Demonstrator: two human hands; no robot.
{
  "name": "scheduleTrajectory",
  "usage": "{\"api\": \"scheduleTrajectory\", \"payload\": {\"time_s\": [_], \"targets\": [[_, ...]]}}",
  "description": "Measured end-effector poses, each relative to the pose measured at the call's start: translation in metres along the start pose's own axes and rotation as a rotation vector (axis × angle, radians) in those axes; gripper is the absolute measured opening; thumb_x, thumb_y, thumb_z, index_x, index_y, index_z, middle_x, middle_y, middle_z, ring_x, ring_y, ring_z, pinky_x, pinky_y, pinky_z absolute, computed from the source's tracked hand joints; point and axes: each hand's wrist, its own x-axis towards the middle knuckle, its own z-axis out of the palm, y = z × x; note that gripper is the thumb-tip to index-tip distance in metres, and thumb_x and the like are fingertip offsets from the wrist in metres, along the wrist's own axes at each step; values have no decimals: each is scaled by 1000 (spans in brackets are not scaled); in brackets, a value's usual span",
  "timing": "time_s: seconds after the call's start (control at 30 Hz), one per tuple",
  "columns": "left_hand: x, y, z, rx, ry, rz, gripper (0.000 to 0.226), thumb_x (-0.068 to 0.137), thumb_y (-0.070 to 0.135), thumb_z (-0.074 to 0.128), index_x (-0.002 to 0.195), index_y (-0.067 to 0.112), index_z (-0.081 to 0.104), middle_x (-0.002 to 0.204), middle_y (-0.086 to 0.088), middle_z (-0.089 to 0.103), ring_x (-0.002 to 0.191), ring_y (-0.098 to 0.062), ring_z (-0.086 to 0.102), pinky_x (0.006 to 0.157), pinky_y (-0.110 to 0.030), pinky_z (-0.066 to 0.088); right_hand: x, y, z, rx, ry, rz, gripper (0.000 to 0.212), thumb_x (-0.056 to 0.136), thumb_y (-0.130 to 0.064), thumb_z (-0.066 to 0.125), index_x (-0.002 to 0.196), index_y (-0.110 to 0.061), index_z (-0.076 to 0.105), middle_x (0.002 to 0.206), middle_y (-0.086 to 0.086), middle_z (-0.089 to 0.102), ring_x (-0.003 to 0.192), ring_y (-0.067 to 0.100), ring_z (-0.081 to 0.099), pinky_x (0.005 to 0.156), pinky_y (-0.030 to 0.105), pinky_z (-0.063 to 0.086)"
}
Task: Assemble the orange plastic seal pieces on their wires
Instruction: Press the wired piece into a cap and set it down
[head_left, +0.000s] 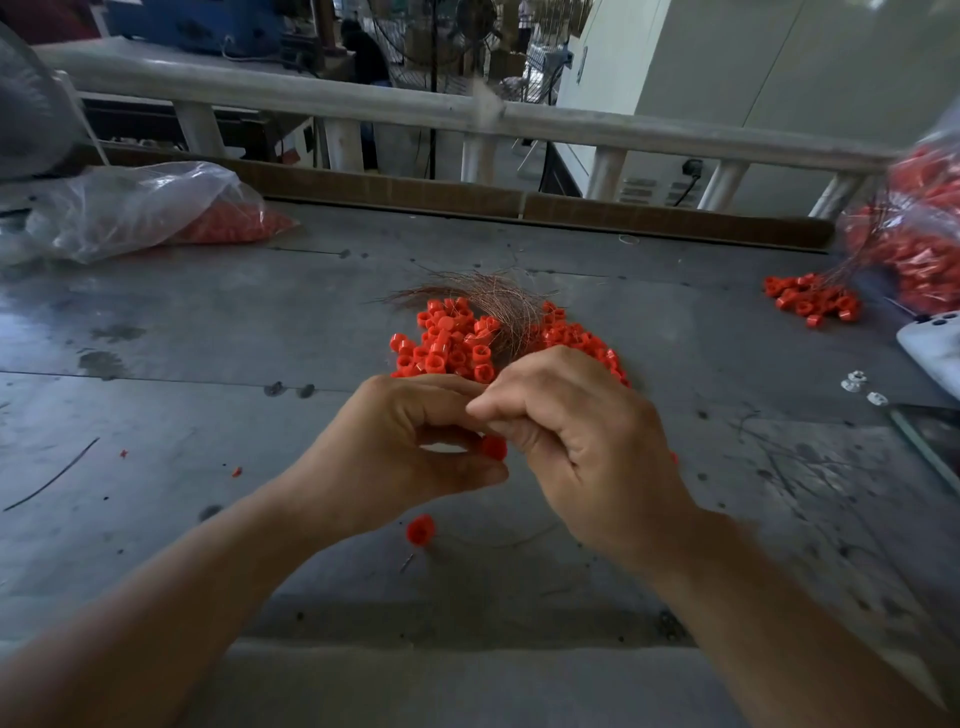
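Pinching orange seal piece (493, 448) between left hand (410, 441) and right hand (587, 441), seemingly mid-assembly; far from finished, big pile (457, 348) remaining.

Orange seal pile (452, 348) mid-table, copper wire bundle (496, 299) across it; held seal (493, 447) in left hand (405, 452); loose seal (420, 530) nearer.

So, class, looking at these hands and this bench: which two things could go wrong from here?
The orange piece held where left hand and right hand meet is mostly hidden; it could slip and drop. The loose piece lying between the forearms might be swept off the table.
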Motion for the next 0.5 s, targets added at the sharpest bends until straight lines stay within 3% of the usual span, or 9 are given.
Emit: {"api": "scheduleTrajectory", "payload": {"time_s": [0.17, 0.23, 0.33, 0.43, 0.5], "targets": [[0, 1, 1, 17, 2, 30, 25, 66, 16, 77, 89, 20, 70, 89, 6, 69, 80, -3, 65, 73, -15, 52, -2, 0, 2, 74, -4, 17, 13, 82, -5, 59, 85, -1, 70, 82, 10, 64, 76, 22, 62, 70, 28, 51], [0, 2, 3, -7, 14, 50, 25, 66, 16, 73, 91, 19, 71, 90, 2, 69, 81, -5, 66, 74, -15, 52, -2, 0, 1, 125, 10, 39, 16, 83, -7, 57, 94, -3, 69, 87, 7, 64, 81, 18, 61, 74, 25, 50], [0, 3, 2, -170, 83, 36, 28, 64, 16, 74, 92, 17, 74, 96, 0, 71, 85, -10, 68, 74, -18, 54, -3, 0, -1, 278, 42, 167, 29, 89, -16, 50, 118, -17, 51, 102, -3, 60, 96, 8, 59, 85, 20, 47], [2, 2, 0, -387, 178, 43, 27, 56, 15, 80, 81, 23, 76, 92, 6, 71, 86, -8, 67, 72, -16, 52, -2, 0, -1, 415, 1, 284, 32, 93, -18, 46, 124, -23, 41, 115, -8, 57, 112, 1, 54, 93, 14, 41], [2, 2, 0, -477, 187, 70, 24, 57, 18, 74, 80, 24, 76, 91, 6, 72, 88, -9, 67, 73, -17, 52, -2, 1, 0, 433, -41, 309, 34, 91, -13, 49, 123, -23, 42, 113, -15, 55, 111, -5, 52, 90, 9, 39]]}}
